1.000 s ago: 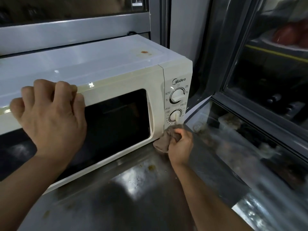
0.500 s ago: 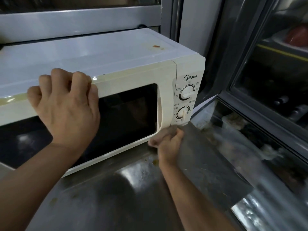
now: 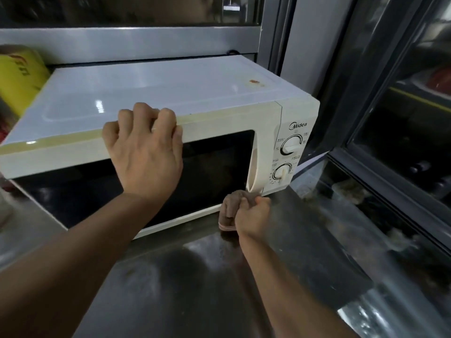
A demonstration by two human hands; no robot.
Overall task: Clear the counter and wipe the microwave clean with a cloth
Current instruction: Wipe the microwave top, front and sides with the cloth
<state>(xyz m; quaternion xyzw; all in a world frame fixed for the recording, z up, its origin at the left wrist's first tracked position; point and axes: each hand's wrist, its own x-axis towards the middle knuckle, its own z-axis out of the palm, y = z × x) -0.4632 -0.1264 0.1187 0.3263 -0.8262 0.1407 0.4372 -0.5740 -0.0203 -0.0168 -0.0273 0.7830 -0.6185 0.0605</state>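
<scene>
A: Left hand point(image 3: 144, 152)?
B: Fingers curled over the microwave point(image 3: 158, 93) top's front edge, probably bracing it against the push.
A: Cloth point(image 3: 230, 208)?
B: At the door's lower right corner, low by the bench point(image 3: 195, 276), bunched in the right hand's point(image 3: 252, 219) closed fingers.

Microwave point(image 3: 170, 93) on metal counter point(image 3: 195, 276)

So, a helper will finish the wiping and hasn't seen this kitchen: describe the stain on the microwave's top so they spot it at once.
Find the cream microwave on the steel counter. On its white top, toward the back right corner, sits a small stain, the only reddish-brown mark there.
</scene>
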